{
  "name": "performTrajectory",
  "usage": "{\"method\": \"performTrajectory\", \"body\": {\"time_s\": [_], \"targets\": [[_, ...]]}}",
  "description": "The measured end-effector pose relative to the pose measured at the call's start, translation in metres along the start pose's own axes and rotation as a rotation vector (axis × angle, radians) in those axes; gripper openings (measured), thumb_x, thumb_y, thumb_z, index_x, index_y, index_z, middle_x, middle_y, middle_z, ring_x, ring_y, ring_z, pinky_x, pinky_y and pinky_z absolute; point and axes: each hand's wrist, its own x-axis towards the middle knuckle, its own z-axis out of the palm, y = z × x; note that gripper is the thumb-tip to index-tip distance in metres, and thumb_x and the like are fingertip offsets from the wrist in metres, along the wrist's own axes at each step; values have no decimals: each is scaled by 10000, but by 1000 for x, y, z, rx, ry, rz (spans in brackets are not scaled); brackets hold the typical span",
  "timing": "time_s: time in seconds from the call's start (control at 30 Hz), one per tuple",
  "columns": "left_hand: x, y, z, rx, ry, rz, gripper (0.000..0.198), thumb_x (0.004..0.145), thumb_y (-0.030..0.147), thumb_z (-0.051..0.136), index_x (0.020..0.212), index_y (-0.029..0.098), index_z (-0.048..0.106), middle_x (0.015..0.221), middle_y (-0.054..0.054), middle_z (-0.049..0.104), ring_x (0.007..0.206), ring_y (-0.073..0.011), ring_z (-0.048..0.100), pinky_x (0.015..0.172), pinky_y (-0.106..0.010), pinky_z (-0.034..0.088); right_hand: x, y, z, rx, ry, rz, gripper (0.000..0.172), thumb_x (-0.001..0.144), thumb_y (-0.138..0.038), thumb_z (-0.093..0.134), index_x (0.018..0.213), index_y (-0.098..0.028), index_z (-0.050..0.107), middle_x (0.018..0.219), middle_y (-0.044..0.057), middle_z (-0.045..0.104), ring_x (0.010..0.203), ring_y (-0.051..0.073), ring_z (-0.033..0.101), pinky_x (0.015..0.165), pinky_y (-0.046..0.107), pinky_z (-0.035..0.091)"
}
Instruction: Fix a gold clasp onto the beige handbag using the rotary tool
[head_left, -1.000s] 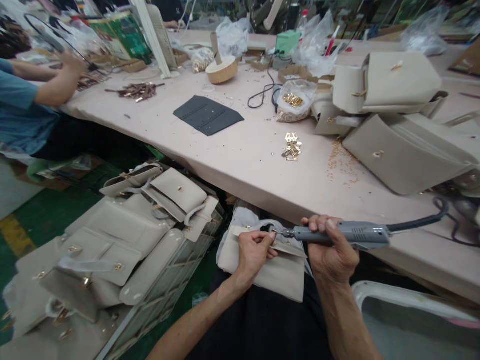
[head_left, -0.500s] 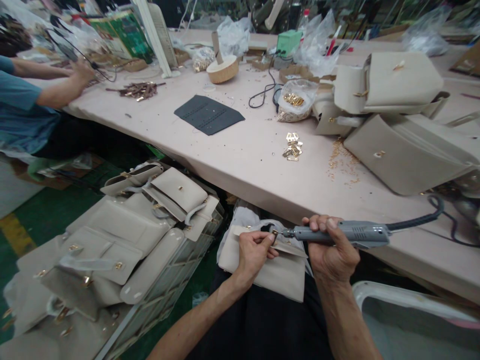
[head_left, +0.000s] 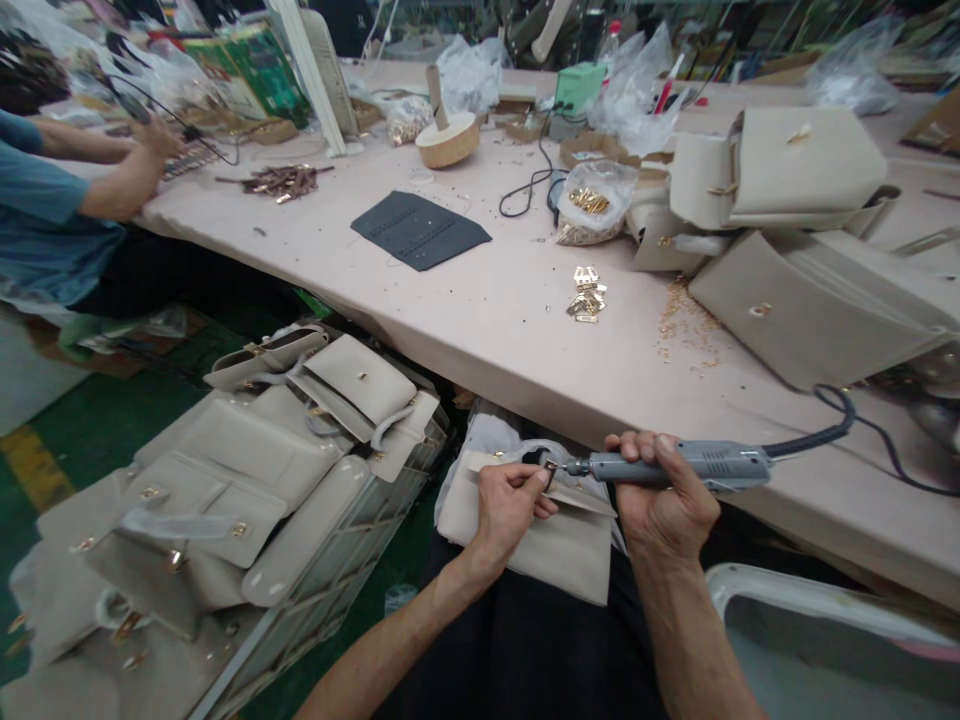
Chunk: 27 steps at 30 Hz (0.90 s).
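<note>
Below the edge of a worktable (head_left: 450, 300), a small fitting (head_left: 551, 467) is met, or nearly so, by the bit of an electric screwdriver (head_left: 724, 460); the driving is judged under way but unfinished, while gold plates (head_left: 586, 298) are seen loose above. The fitting is pinched between closed fingertips of the left hand (head_left: 511, 502), the screwdriver gripped in the curled right hand (head_left: 664, 495). Beneath the left hand and just beside the right, a beige bag (head_left: 562, 560) is rested across the lap (head_left: 487, 655).

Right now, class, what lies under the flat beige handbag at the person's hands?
Black clothing shows beyond the near edge of the flat beige handbag, whitish material beyond its far edge. Whatever lies directly beneath is covered and cannot be seen.
</note>
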Motion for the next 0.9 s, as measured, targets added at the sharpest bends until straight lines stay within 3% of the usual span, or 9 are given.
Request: {"method": "performTrajectory", "body": {"time_s": [0.9], "targets": [[-1,1,-1,-12,-21,-1,504,744,544,863,912,72,801,601,-115,735,517,-213,724,474,-239,568,12,8,-14,97,80,109,330,712,-199,846,745,-182,518,749,-50,436,689,110,507,824,362,591]]}}
